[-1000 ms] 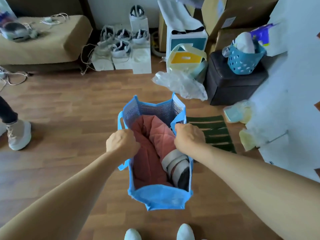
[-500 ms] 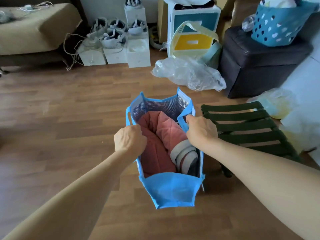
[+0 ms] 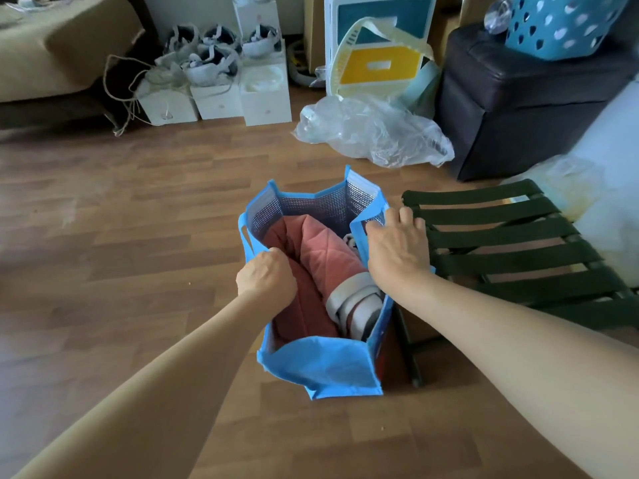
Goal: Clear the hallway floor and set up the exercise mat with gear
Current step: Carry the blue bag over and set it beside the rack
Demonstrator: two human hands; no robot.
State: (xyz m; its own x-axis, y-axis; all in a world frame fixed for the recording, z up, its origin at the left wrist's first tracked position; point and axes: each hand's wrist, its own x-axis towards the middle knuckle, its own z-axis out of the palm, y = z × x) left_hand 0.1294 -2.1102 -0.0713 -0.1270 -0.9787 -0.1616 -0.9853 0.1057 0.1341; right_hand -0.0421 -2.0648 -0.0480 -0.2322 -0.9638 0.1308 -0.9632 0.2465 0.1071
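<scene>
**Both hands at the rim of the blue bag**

My left hand (image 3: 266, 276) is clenched around the left top edge of the blue non-woven tote bag with mesh side panels (image 3: 325, 368). The fingers are curled over the rim and grasp it. My right hand (image 3: 397, 247) lies on the bag's right top edge with its fingers (image 3: 406, 216) stretched out straight. They are released, only resting on the fabric.

The bag stands upright and open on the brown wood-plank floor (image 3: 138, 236). Inside it, a rolled terracotta-pink quilted fabric (image 3: 321, 250) fills the left and middle. A grey-and-white rolled bundle (image 3: 356, 305) sits against the bag's right wall, touching the pink roll.

Just right of the bag, almost touching it, stands a folding stool with dark green webbing straps (image 3: 501, 250). Beyond the bag lies a crumpled clear plastic bag (image 3: 377, 129). To the far right of that stands a dark brown leather ottoman (image 3: 518, 98), with a light blue plastic basket pierced with heart-shaped holes (image 3: 560, 25) on top. Far beyond the bag to the left, white cardboard boxes (image 3: 266, 95) stand in a row.
</scene>
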